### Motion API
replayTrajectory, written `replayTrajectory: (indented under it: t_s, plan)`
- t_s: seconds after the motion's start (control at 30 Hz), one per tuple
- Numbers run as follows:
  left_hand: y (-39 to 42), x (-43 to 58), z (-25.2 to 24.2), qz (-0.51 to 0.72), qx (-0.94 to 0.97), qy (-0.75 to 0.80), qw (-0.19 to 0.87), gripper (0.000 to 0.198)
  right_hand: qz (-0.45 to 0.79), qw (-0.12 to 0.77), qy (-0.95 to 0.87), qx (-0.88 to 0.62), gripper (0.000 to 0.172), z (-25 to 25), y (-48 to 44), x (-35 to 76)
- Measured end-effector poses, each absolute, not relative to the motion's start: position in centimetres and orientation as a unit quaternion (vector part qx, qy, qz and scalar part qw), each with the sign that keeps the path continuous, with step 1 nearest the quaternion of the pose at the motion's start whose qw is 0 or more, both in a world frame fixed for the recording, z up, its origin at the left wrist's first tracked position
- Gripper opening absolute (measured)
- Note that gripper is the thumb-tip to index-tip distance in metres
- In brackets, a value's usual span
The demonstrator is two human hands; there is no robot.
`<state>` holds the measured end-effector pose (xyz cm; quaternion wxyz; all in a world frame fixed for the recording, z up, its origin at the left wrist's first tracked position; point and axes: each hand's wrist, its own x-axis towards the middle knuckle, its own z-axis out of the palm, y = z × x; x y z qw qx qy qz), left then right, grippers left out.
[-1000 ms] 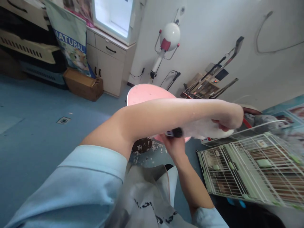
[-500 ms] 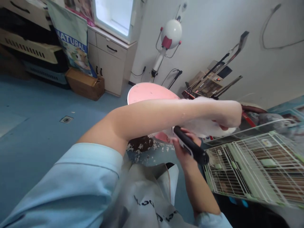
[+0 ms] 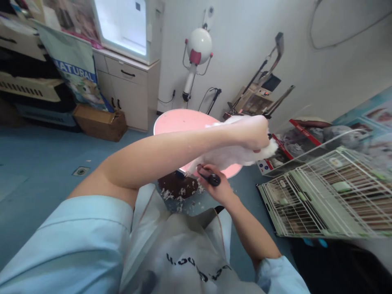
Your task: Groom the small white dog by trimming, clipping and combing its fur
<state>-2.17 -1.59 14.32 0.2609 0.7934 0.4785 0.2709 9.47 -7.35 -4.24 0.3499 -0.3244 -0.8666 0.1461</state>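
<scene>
A white-furred animal (image 3: pixel 220 156), most likely a small dog, is on a round pink table (image 3: pixel 174 120). My left arm stretches across it, and my left hand (image 3: pixel 259 132) is bent over its far right end. The fingers curl down into the fur, mostly hidden. In my right hand (image 3: pixel 219 188) is a black pet clipper (image 3: pixel 213 179), its round butt end facing me. The clipper's head is at the animal's near side, low by the table rim; the blade is hard to make out.
Clumps of cut fur lie on a brown round base (image 3: pixel 177 185) under the table. Wire cages (image 3: pixel 324 200) stand at the right. A white globe-shaped device (image 3: pixel 199 45) stands by the wall. Left are a cabinet (image 3: pixel 131 94), a cardboard box (image 3: pixel 99 122) and a feed bag (image 3: pixel 76 77).
My right hand has moved left and slightly down with the clipper, which now points more away from me. My left hand appears farther left, and the whole view has shifted too.
</scene>
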Motion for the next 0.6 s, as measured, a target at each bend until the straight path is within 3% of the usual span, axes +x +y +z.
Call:
replayTrajectory:
  t_s: [0.07,0.2,0.27,0.4,0.6]
  plan:
    - [-1.8,-2.4,14.5,0.242,0.815,0.47,0.236,0.012,0.167,0.344,-0.874,-0.299,0.032,-2.8,-7.6,10.2]
    - [-2.2,-2.3,14.9,0.238,0.813,0.48,0.23,0.019,0.105,0.523,-0.802,-0.267,0.045,0.8,-6.8,12.7]
    - [-2.5,-2.3,15.1,0.245,0.81,0.481,0.228,0.019,0.085,0.512,-0.812,-0.266,0.039,2.1,-5.9,13.5]
    - [-3.1,-2.7,15.0,0.263,0.799,0.49,0.229,0.012,0.134,0.375,-0.878,-0.267,0.027,2.6,-5.3,14.2]
    - [-3.5,-3.4,14.1,0.342,0.763,0.473,0.277,0.012,0.125,0.46,-0.838,-0.264,0.045,4.1,-4.7,15.6]
